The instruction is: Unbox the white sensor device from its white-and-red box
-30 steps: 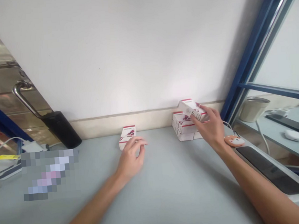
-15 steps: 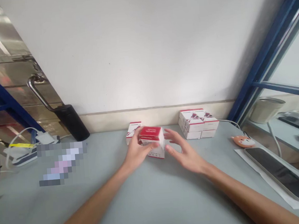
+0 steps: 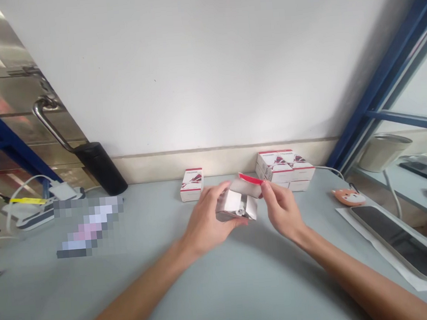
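A small white-and-red carton (image 3: pixel 222 207) is held above the grey table, tilted so that its opened end faces me. My left hand (image 3: pixel 203 220) is wrapped round its left side, thumb below and fingers above. The lid flap (image 3: pixel 250 182) stands up, and my right hand (image 3: pixel 281 206) pinches the flap's right corner between thumb and finger. Inside the carton a white round-ended piece (image 3: pixel 240 210) shows between pale inner walls; I cannot make out what it is.
Behind my left hand stands one closed carton (image 3: pixel 192 184); several more are stacked (image 3: pixel 284 170) at the back right. A black cylinder (image 3: pixel 101 169) and a power strip (image 3: pixel 36 213) are on the left. On the right lie an orange animal-faced case (image 3: pixel 349 197) and a phone (image 3: pixel 404 238).
The carton has been tipped towards me and its red lid opened. My right hand, apart from the carton before, now grips the flap. My left hand has shifted slightly right with the carton.
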Tool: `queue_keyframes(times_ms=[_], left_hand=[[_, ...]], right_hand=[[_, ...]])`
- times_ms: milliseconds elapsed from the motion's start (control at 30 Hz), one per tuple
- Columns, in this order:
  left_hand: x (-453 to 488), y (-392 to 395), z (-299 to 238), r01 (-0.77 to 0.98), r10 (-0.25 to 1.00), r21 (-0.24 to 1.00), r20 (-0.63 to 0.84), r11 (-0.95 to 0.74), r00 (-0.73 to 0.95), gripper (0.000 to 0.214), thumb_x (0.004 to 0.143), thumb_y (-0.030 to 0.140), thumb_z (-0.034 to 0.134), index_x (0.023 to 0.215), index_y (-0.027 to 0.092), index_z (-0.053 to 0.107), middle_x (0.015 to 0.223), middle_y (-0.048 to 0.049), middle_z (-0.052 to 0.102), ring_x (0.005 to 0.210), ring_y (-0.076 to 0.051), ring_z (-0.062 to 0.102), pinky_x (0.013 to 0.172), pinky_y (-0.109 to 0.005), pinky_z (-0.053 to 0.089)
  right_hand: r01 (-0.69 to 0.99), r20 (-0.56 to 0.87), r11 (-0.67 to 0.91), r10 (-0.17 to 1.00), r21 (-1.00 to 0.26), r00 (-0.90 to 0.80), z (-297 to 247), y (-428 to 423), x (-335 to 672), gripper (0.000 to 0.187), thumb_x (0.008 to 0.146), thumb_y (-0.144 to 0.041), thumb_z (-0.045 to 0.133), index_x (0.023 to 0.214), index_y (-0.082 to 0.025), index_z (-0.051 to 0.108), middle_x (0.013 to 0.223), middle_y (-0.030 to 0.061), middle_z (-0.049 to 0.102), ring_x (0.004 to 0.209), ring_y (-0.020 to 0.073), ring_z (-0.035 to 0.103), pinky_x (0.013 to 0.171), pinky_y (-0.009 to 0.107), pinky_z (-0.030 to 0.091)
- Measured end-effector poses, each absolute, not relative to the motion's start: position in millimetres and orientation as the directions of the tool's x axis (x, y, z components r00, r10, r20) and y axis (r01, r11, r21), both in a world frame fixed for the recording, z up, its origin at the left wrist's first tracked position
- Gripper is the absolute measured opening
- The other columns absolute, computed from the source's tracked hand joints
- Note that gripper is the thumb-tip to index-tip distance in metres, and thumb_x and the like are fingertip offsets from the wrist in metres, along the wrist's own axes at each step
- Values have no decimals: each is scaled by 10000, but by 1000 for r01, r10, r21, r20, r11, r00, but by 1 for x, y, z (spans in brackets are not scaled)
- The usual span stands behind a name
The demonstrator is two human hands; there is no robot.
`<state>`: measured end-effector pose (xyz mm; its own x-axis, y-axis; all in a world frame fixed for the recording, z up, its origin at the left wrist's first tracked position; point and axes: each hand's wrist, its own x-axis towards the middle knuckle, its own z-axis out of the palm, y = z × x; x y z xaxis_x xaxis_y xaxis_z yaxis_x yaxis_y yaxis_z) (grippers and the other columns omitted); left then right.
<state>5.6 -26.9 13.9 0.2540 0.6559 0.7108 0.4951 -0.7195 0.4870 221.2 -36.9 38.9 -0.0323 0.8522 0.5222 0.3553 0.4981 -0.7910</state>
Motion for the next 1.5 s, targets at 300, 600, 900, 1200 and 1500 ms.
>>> queue_keyframes(times_ms=[300,600,900,1200,1500], left_hand=[[-2,-30,45,460,184,-170,757,-871,627,387,907,383,795,1219,273,593,1317,-126,658,1268,-296,637,1053,-464,530],[-2,-27,30,412,427,229,758,-882,494,396,887,306,820,1191,234,576,1292,-118,655,1155,-276,731,910,-411,649],[-6,-19,28,233,372,295,810,-927,453,627,883,89,707,1327,270,302,1401,-190,541,1409,-344,563,1095,-625,515],[-4,-20,21,245,440,369,811,-896,385,492,906,112,738,1214,275,391,1330,-140,599,1206,-247,679,846,-384,626],[0,-23,21,383,412,265,829,-885,379,438,904,201,782,1182,270,451,1325,-132,660,1128,-242,728,816,-374,618]], right_hand=[[55,79,90,983,-994,-166,42,-32,214,348,979,-515,608,1247,-293,613,963,17,659,849,212,649,784,361,549],[498,793,825,481,-266,-374,40,-43,222,235,992,-235,580,1186,-287,701,1246,107,546,1128,279,608,945,483,521],[563,824,769,508,-302,-251,45,-35,227,166,917,-115,600,1015,-231,668,1152,107,571,1009,254,605,893,462,529],[584,645,729,645,-358,-409,50,-39,232,347,1041,-220,497,1290,-330,713,1291,96,573,1181,294,555,987,526,511],[399,713,691,691,-603,-118,59,-37,232,115,988,-373,682,1032,-266,684,1120,62,720,1049,247,672,944,420,539]])
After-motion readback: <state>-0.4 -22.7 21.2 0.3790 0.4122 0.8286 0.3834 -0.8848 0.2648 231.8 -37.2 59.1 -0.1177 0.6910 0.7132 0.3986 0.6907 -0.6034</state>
